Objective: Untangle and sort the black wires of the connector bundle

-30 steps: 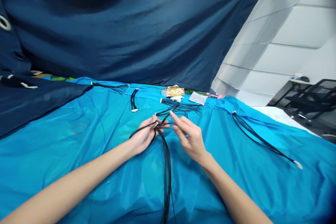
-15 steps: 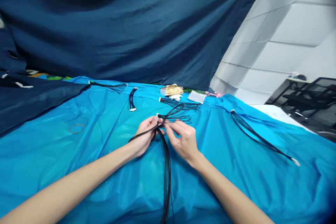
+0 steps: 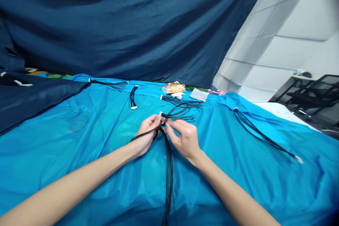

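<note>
The left hand's [image 3: 148,135] grip is closed on a black cable bundle [image 3: 168,169], which trails to the near edge of the blue sheet [image 3: 111,180]. The right hand's [image 3: 185,138] grip pinches at the same bundle. Near the far edge lie a short wire bundle [image 3: 132,97] and a gold packet [image 3: 174,87].

Makeshift indoor workspace, office-like, blue sheeting [image 3: 119,176], navy drape [image 3: 127,28], desk [image 3: 304,77], black mesh chair [image 3: 315,93]
</note>
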A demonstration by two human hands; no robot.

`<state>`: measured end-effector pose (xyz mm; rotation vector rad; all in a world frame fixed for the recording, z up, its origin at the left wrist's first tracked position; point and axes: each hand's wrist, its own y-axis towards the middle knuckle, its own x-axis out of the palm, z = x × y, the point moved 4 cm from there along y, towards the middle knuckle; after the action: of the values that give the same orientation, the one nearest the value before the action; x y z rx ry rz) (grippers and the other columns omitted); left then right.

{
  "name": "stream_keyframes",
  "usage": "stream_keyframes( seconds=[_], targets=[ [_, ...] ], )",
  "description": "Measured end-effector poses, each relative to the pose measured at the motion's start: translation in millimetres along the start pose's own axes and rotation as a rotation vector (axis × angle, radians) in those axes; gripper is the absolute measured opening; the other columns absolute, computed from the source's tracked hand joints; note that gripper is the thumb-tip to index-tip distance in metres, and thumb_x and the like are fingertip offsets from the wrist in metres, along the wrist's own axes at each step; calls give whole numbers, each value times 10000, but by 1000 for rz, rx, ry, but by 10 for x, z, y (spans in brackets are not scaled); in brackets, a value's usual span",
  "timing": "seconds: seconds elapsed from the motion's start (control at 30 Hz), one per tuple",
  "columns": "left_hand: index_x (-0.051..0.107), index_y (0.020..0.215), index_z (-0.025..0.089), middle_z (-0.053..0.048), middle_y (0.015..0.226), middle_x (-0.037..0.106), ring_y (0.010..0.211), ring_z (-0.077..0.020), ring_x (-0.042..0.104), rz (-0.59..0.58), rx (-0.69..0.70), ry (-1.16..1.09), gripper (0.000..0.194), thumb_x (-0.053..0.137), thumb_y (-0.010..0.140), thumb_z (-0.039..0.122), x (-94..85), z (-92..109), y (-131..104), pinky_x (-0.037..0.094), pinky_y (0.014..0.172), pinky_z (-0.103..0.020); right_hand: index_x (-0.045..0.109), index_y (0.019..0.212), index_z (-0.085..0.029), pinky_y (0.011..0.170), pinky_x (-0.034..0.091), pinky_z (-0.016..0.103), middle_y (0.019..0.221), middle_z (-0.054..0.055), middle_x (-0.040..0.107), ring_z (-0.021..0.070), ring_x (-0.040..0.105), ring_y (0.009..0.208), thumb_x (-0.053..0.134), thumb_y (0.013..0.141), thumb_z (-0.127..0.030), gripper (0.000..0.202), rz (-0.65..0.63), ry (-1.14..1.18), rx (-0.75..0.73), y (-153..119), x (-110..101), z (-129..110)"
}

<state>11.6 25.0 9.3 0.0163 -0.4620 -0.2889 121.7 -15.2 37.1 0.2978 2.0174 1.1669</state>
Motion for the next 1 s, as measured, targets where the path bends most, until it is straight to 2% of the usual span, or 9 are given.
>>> stream_keyframes(
  seconds=[0.23, 0.4, 0.63, 0.83, 1.0],
  targets=[
    [585, 738, 129, -12, 730, 589, 591, -80, 504, -7, 3, 28, 221, 605, 716, 347, -2, -10, 1, 378, 550, -185, 649, 746, -177, 606, 404, 221, 687, 20, 663, 132, 593, 628, 491, 810, -206, 172, -29, 57, 99, 3, 8, 24],
    [569, 737, 129, -5, 721, 569, 617, -91, 511, -33, 7, 33, 244, 599, 717, 371, 16, -19, 5, 398, 574, -201, 638, 673, -178, 579, 373, 209, 648, 2, 647, 112, 560, 581, 470, 815, -202, 221, -135, 242, 313, 36, 27, 52],
    [552, 750, 125, -5, 675, 549, 586, -89, 479, -60, 16, 79, 272, 563, 739, 396, 14, -40, 13, 367, 552, -206, 572, 577, -158, 559, 344, 197, 577, -13, 567, 99, 492, 568, 435, 777, -211, 248, -220, 607, 619, 23, 108, 123],
    [539, 745, 129, -2, 657, 544, 557, -86, 475, -50, -7, 102, 284, 559, 737, 413, 14, -47, 7, 345, 527, -208, 543, 541, -144, 440, 226, 197, 474, -38, 445, 60, 299, 440, 451, 741, -282, 259, -250, 798, 813, 11, 142, 133],
    [538, 734, 131, -4, 659, 539, 558, -86, 478, -60, -36, 54, 272, 578, 726, 400, 39, -42, -11, 368, 540, -208, 522, 543, -149, 422, 211, 194, 463, -40, 435, 60, 306, 424, 455, 740, -300, 258, -272, 855, 877, -14, 176, 142]
  ],
)
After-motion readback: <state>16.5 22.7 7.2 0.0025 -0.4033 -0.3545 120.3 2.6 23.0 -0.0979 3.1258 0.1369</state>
